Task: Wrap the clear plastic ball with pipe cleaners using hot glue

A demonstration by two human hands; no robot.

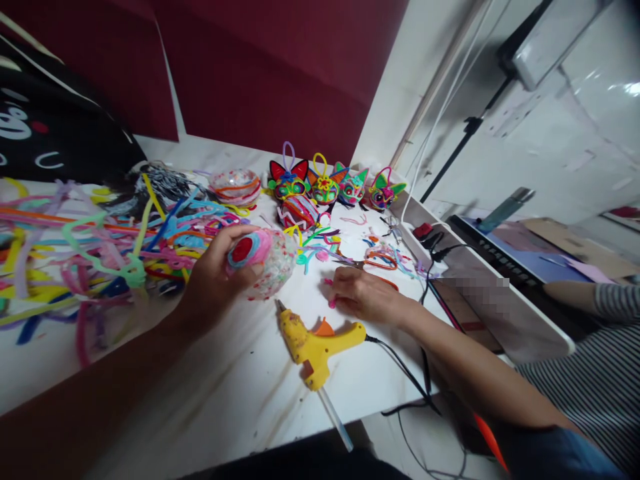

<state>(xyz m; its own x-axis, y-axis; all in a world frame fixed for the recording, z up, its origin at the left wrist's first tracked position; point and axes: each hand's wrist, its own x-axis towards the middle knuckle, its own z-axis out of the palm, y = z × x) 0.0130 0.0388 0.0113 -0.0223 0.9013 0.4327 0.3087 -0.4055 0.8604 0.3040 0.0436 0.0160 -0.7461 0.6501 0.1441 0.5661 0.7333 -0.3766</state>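
Note:
My left hand (213,277) is closed around a clear ball (277,267) with red specks. Pink, blue and red pipe cleaner is coiled on the ball's left side, under my fingers. Over the table, my right hand (360,290) has its fingers pinched together on a small bright pink piece of pipe cleaner (332,303). Nearer me lies a yellow hot glue gun (310,343) with an orange trigger and a clear glue stick out of its back. Orange-handled scissors (383,261) lie just beyond my right hand, partly hidden by it.
Loose coloured pipe cleaners (100,247) cover the table's left side. Several decorated cat-head ornaments (325,187) stand at the back, near another wrapped clear ball (237,187). A black cord (400,360) trails right from the glue gun. Beyond a white partition (500,313) sits another person in striped clothing (590,367).

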